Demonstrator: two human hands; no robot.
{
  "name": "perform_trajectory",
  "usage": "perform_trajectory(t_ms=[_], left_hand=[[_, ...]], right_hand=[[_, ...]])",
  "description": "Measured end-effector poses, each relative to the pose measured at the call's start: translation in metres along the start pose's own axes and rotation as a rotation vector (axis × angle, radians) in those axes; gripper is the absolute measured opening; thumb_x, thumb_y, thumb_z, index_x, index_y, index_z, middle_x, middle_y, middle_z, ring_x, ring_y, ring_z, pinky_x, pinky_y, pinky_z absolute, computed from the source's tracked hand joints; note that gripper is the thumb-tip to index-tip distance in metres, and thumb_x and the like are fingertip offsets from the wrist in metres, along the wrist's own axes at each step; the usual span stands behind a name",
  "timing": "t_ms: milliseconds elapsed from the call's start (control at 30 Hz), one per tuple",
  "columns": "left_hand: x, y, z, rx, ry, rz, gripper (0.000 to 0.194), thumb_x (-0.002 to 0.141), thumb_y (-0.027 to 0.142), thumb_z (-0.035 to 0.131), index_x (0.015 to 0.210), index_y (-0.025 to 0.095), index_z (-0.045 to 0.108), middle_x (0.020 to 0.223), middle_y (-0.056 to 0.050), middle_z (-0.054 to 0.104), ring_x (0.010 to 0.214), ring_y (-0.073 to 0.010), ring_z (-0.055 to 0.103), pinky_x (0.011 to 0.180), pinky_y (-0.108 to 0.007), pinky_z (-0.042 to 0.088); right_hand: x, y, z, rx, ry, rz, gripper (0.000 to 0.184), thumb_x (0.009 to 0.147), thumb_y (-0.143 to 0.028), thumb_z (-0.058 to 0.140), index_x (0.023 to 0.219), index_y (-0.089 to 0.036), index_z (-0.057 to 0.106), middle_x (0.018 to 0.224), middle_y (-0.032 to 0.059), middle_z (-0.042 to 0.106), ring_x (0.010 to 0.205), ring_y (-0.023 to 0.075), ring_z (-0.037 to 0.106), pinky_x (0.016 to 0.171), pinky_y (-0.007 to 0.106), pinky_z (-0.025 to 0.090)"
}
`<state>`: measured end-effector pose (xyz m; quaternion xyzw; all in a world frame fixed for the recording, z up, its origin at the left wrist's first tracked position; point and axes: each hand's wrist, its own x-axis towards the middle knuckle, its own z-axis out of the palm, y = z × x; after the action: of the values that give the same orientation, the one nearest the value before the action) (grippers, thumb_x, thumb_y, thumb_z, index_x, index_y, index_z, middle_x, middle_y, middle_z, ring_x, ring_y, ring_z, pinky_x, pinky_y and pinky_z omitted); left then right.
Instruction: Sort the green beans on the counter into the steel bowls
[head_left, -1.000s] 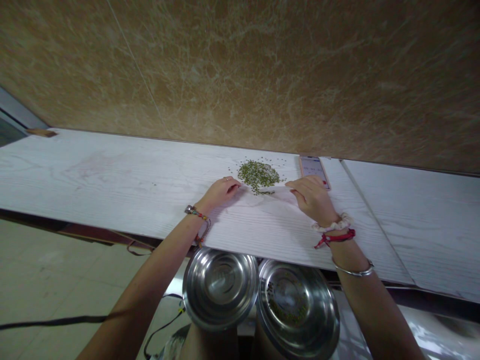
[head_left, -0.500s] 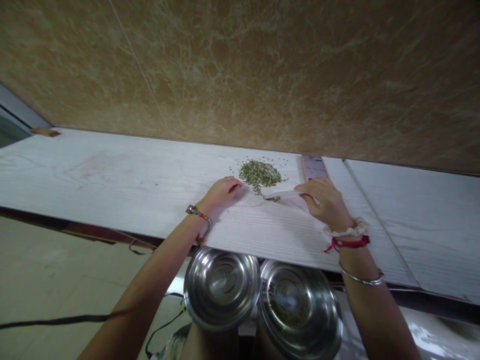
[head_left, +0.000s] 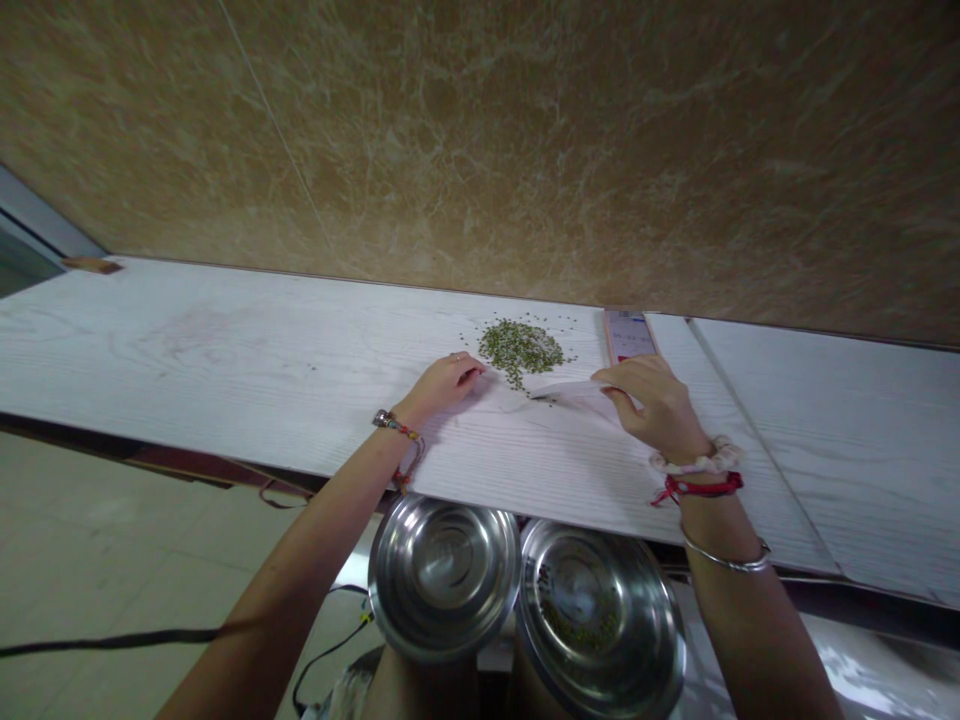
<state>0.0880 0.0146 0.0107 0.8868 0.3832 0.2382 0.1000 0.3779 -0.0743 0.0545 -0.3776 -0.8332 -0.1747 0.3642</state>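
A pile of small green beans (head_left: pixel 521 347) lies loosely spread on the white wood-grain tabletop (head_left: pixel 285 340), with a short trail of beans running toward me. In my right hand (head_left: pixel 646 400) is a thin, whitish translucent strip (head_left: pixel 574 388), pinched at its right end. Its far tip reaches down to a few beans at the near end of the trail. My left hand (head_left: pixel 446 385) rests on the tabletop just left of the pile, its fingers curled together. Whether anything is between those fingertips is hidden.
Two steel bowls sit below the table's front edge: the left bowl (head_left: pixel 444 578) and the right bowl (head_left: pixel 600 615), which has green beans at its bottom. A flat printed packet (head_left: pixel 630 335) lies behind my right hand. A brown marbled wall (head_left: pixel 480 150) rises behind the table.
The strip has shifted slightly and its tip now covers some of the beans that showed beside it. My right hand has moved a little to the right. My left hand stays put.
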Motion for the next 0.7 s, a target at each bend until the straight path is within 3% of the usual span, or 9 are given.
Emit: perform_trajectory(t_ms=[267, 467, 700], left_hand=[[0.0000, -0.0004, 0.0004, 0.008, 0.008, 0.017, 0.019, 0.084, 0.014, 0.046, 0.090, 0.018, 0.064, 0.088, -0.005, 0.067, 0.082, -0.0157, 0.061, 0.078, -0.031, 0.050], [-0.0001, 0.0018, -0.0011, -0.004, -0.002, -0.003, 0.019, 0.084, 0.014, 0.047, 0.091, 0.017, 0.064, 0.088, -0.005, 0.067, 0.084, -0.0165, 0.061, 0.079, -0.031, 0.049], [0.0000, -0.0004, 0.0005, 0.005, 0.005, -0.001, 0.020, 0.084, 0.014, 0.046, 0.091, 0.019, 0.064, 0.089, -0.004, 0.067, 0.082, -0.0155, 0.061, 0.079, -0.030, 0.050]], right_hand=[[-0.0003, 0.0004, 0.0011, -0.025, 0.105, 0.030, 0.018, 0.081, -0.010, 0.051, 0.085, -0.022, 0.063, 0.075, 0.0020, 0.070, 0.072, 0.0178, 0.063, 0.069, 0.034, 0.047], [0.0002, -0.0010, 0.0041, 0.001, 0.013, -0.005, 0.019, 0.082, -0.009, 0.049, 0.086, -0.021, 0.063, 0.074, 0.0021, 0.070, 0.071, 0.0167, 0.062, 0.070, 0.033, 0.046], [-0.0018, 0.0007, 0.0061, -0.059, 0.080, 0.051, 0.019, 0.082, -0.009, 0.049, 0.087, -0.021, 0.063, 0.074, 0.0024, 0.069, 0.073, 0.0174, 0.061, 0.070, 0.032, 0.044]])
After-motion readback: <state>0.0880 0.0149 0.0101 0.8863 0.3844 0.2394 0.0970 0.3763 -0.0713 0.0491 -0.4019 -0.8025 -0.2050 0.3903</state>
